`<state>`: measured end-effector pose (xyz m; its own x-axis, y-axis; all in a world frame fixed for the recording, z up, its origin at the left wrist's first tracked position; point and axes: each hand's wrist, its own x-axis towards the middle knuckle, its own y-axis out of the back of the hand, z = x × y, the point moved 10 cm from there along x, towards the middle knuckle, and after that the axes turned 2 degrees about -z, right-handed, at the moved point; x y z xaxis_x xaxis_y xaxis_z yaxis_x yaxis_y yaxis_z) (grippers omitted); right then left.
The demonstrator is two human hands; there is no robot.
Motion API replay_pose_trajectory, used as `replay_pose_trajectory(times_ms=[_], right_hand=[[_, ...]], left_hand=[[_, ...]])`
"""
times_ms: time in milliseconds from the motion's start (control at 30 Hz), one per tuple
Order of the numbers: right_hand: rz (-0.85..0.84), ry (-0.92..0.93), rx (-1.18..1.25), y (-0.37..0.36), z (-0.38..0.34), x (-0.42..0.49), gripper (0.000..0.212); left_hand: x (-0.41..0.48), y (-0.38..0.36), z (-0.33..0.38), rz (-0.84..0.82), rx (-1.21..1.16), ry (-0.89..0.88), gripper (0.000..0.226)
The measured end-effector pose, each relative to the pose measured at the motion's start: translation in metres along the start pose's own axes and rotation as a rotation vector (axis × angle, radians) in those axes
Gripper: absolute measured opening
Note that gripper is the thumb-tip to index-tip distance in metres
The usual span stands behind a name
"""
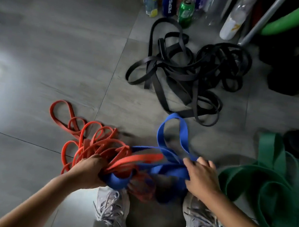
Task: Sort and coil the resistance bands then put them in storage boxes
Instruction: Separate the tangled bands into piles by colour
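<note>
A tangle of orange bands (92, 142) lies on the grey tiled floor at lower left, knotted with wide blue bands (172, 133) at the middle. My left hand (89, 171) grips a bunch of orange strands and a blue loop together. My right hand (201, 174) holds the blue band just to the right, fingers curled over it. A pile of black bands (188, 71) lies farther back. Broad green bands (269, 185) lie in loops at the right. No storage box is in view.
Bottles and cans (186, 9) stand in a row at the back, beside a white bottle (232, 24), a metal pole (257, 23) and a green roller (294, 19). Dark equipment (294, 59) fills the right edge. My two shoes (109, 207) are below the hands.
</note>
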<state>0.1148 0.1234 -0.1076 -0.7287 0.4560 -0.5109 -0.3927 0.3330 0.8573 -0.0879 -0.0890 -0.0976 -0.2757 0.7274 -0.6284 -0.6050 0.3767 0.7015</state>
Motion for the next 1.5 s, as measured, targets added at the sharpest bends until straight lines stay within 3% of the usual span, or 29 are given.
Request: replay_pose_trajectory(times_ms=[133,200,267,400,633,733,833,900,1000,1033,1067,1133,1233,1300,1400,1500], right_hand=[[0.288,-0.086,0.053,0.081,0.034,-0.040,0.051],[0.373,-0.126,0.070,0.111,0.053,-0.064,0.052],[0.397,-0.166,0.045,0.133,0.071,-0.087,0.051],[0.383,-0.238,0.124,0.159,0.109,-0.123,0.052],[0.541,-0.338,0.486,0.213,0.153,-0.190,0.038],[0.602,-0.311,0.307,0.236,0.150,-0.210,0.042],[0.609,-0.353,0.449,0.248,0.168,-0.227,0.044],[0.613,-0.349,0.591,0.256,0.175,-0.234,0.043],[0.690,-0.311,0.709,0.282,0.171,-0.247,0.034],[0.717,-0.317,0.757,0.289,0.172,-0.251,0.030],[0.724,-0.328,0.785,0.295,0.173,-0.254,0.027],[0.677,-0.339,0.724,0.300,0.171,-0.258,0.026],[0.567,-0.347,0.404,0.299,0.153,-0.261,0.030],[0.542,-0.353,0.244,0.295,0.140,-0.262,0.031],[0.498,-0.350,0.294,0.284,0.126,-0.261,0.029],[0.508,-0.334,0.390,0.287,0.114,-0.268,0.024]], left_hand=[[-0.009,0.047,0.030,0.117,-0.147,-0.044,0.060],[-0.014,0.067,0.054,0.161,-0.155,-0.099,0.055],[-0.022,0.087,0.076,0.211,-0.157,-0.115,0.035],[-0.027,0.116,0.108,0.201,-0.192,-0.102,0.029],[-0.048,0.161,0.127,0.147,-0.376,0.037,0.023],[-0.072,0.179,0.127,0.220,-0.650,0.034,0.012],[-0.105,0.191,0.099,0.355,-1.089,0.115,0.021],[-0.120,0.203,0.082,0.412,-0.921,0.182,0.021],[-0.137,0.225,0.079,0.513,-0.423,0.272,0.020],[-0.143,0.228,0.081,0.556,-0.392,0.283,0.021],[-0.148,0.228,0.082,0.577,-0.432,0.281,0.022],[-0.158,0.221,0.078,0.615,-0.763,0.239,0.029],[-0.179,0.222,0.074,0.693,-1.395,0.118,0.029],[-0.193,0.235,0.080,0.680,-1.528,0.102,0.035],[-0.211,0.264,0.094,0.587,-1.234,0.205,0.069],[-0.242,0.306,0.092,0.677,-0.638,0.385,0.096]])
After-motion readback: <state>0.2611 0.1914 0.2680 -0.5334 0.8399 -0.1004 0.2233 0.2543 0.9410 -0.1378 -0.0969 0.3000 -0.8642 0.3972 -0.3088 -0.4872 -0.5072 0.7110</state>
